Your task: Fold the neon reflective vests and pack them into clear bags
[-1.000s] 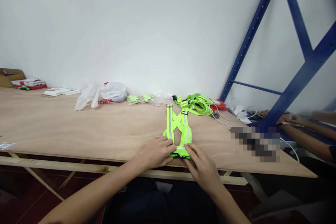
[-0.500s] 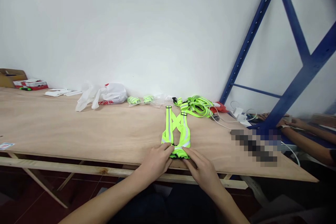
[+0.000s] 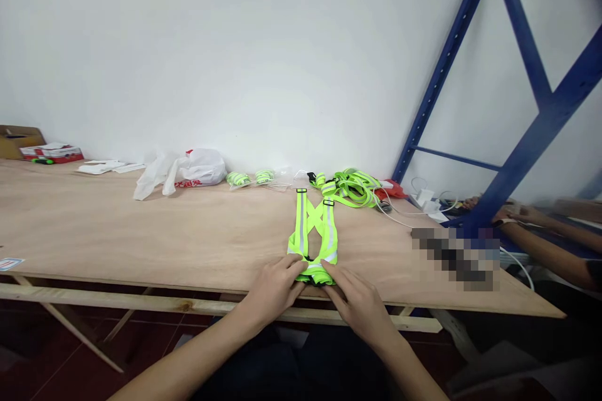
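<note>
A neon-yellow reflective vest (image 3: pixel 302 220) made of straps lies flat on the wooden table, its bands crossing in an X below two black buckles. Its near end is gathered into a folded bundle at the table's front edge. My left hand (image 3: pixel 275 288) pinches the left side of that bundle between thumb and fingers. On the opposite side, my right hand (image 3: pixel 356 301) grips the bundle the same way. Part of a black buckle shows under the folds between my hands; the fingertips hide the rest.
Behind the vest lies a tangled pile of similar straps (image 3: pixel 355 188) with a white cable. Two rolled strap bundles (image 3: pixel 238 179) in clear plastic sit beside a white plastic bag (image 3: pixel 202 168). A blue metal rack (image 3: pixel 498 182) stands at right, with another person's arms (image 3: pixel 540 244) beyond it.
The view has shifted slightly. Both hands stay on the folded end of the vest, which looks almost the same.
</note>
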### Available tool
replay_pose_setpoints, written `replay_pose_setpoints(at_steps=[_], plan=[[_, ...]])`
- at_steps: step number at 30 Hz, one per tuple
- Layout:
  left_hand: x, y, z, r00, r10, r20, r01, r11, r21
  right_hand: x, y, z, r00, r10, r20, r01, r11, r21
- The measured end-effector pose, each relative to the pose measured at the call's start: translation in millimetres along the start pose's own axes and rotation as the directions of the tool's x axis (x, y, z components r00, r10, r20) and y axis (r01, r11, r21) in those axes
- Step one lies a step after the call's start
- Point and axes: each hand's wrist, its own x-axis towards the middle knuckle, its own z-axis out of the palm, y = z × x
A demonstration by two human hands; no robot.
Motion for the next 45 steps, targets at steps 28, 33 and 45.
replay_pose_setpoints(at_steps=[28,33,45], plan=[[40,-5,-19.8,0.991,0.020,0.130,-0.023,1.000,0.019,30,23,0,0.993,0.095,0.071,-0.110,0.961,0.255],[67,-21,-15.4,0.973,-0.126,0.193,0.153,0.979,-0.133,53,42,13,0.922,0.316,0.225,-0.383,0.834,0.398],[67,-25,1.0,0.976,-0.118,0.185,0.102,0.990,0.094,62,46,30,0.950,0.212,0.227,-0.188,0.974,-0.124]])
